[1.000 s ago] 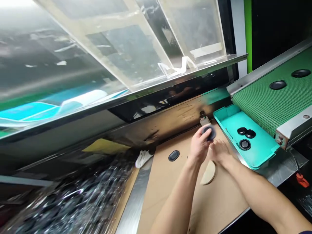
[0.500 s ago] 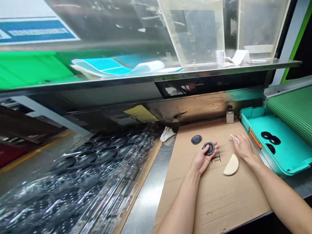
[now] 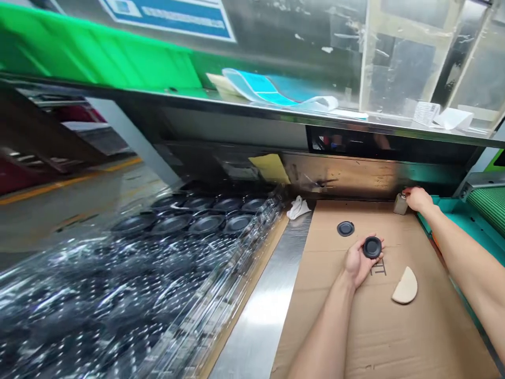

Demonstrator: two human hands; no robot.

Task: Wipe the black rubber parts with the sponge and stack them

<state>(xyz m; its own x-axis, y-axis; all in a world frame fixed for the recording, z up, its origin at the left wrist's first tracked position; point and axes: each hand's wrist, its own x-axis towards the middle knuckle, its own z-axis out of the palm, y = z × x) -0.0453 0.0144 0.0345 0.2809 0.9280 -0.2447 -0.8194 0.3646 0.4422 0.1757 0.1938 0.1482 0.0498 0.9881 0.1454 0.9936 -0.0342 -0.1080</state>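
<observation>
My left hand (image 3: 358, 263) holds a round black plastic cap (image 3: 372, 247) over the cardboard sheet (image 3: 331, 316), fingers under it and its face turned up. At the back of the sheet, my right hand (image 3: 420, 200) has its fingers closed at the top of a small clear bottle (image 3: 400, 204). The bottle's black top is mostly covered by those fingers. Whether a white wipe is still in this hand is hidden. A second black cap (image 3: 345, 228) lies on the cardboard beyond my left hand. To the right rests a cream half-round pad (image 3: 405, 287).
Clear plastic trays (image 3: 158, 263) with several black round parts fill the left side. A crumpled white tissue (image 3: 299, 208) lies on the metal strip. The teal bin (image 3: 453, 216) and green conveyor (image 3: 489, 208) stand right. A metal shelf (image 3: 276, 117) runs overhead.
My right hand has moved from above the cardboard to the bottle at the back. My left hand still holds the cap, now with its face more upward. The view has swung left.
</observation>
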